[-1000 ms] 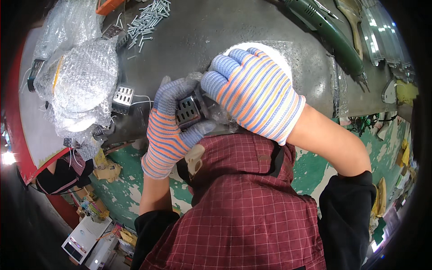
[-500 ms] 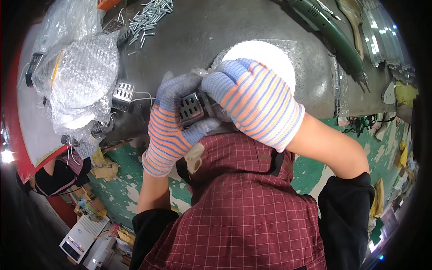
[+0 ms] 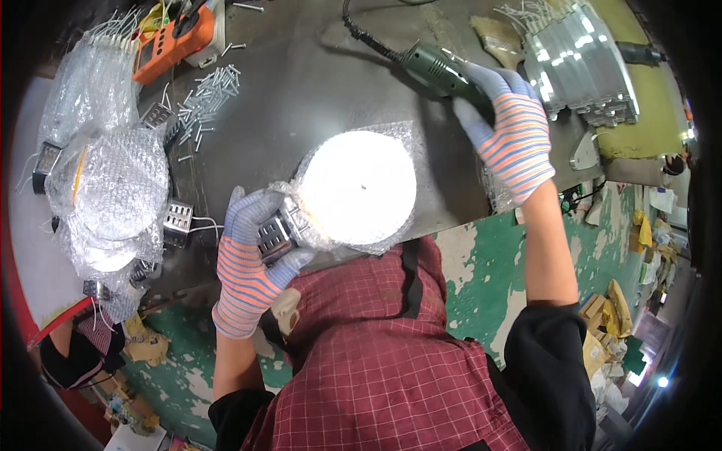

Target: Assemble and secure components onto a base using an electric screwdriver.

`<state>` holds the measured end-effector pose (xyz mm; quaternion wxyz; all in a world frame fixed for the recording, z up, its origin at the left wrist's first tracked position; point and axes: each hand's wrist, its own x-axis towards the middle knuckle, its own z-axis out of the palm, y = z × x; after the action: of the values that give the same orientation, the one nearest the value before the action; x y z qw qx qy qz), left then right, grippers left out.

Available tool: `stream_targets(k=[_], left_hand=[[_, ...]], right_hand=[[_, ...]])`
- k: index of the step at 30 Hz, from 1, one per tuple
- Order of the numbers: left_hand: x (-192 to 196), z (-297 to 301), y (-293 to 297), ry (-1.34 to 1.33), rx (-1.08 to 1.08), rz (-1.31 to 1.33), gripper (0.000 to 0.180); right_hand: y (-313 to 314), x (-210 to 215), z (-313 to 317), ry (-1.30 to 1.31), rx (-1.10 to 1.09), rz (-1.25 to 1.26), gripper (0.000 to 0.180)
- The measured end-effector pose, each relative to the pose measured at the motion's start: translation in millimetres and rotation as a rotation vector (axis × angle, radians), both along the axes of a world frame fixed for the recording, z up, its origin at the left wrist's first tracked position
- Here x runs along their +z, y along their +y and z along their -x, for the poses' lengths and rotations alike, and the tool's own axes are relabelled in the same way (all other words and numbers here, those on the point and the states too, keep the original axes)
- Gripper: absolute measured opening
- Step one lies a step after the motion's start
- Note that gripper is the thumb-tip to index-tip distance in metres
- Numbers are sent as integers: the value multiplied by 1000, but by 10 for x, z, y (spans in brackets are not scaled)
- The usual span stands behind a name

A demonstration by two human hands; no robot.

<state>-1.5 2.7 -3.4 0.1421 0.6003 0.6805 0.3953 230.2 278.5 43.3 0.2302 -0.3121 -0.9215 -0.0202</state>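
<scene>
Round white disc lamp in bubble wrap (image 3: 355, 188) w/ metal box end is gripped by left hand (image 3: 252, 259); green cylindrical power tool (image 3: 440, 71) is clasped by right hand (image 3: 508, 131). Loose silver screws (image 3: 203, 94), bubble-wrapped bundles (image 3: 113, 188) lie nearby on grey metal bench (image 3: 301, 83).

gloves (image 3: 248, 263): striped knit cloth | tabletop (image 3: 301, 90): matt grey metal | wrap (image 3: 113, 188): glossy plastic

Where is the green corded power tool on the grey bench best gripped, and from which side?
Grip the green power tool around its thick barrel, coming from the person's right, probably. The cord leaves the far-left end, so that end is awkward. The right hand in a striped glove already rests on the near end.
</scene>
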Motion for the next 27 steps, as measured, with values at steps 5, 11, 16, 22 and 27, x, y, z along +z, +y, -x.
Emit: stream_targets(k=[5,11,16,22,27], left_hand=[[9,38,28,-128,-17,60,69],[36,-34,121,-216,55,10,64],[-39,-76,86,-28,113,-46,64],[-30,-115,113,-162,117,5,67],[-48,-121,88,-180,120,18,69]], right_hand=[[298,-179,-260,-226,-118,174,63],[304,-148,-286,312,57,455,73],[-259,556,-142,1279,106,1641,42],[-632,250,68,1830,-3,1754,28],[-781,-25,258,1971,-313,1714,20]])
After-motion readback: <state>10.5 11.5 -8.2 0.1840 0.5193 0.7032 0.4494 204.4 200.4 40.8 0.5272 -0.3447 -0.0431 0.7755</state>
